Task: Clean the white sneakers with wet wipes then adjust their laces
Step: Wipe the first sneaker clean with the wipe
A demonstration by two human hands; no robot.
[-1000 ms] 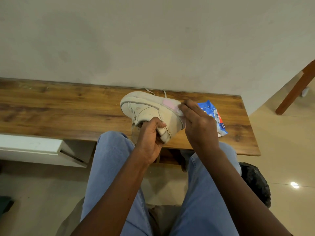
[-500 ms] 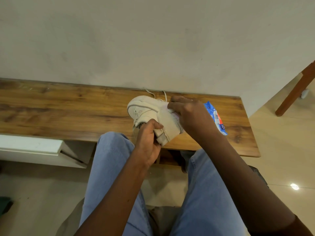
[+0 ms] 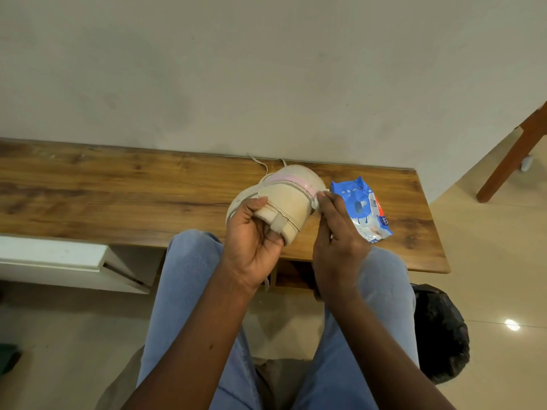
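Your left hand (image 3: 254,235) has its fingers curled round the heel end of the white sneaker (image 3: 284,199), holding it over the near part of the wooden bench (image 3: 118,196), heel toward you, with the laces (image 3: 260,164) trailing at the far end. Your right hand (image 3: 340,247) pinches a white wet wipe (image 3: 317,201) against the sneaker's right side, beside the pink band (image 3: 291,179). The blue wipe pack (image 3: 362,211) lies on the bench just right of the sneaker.
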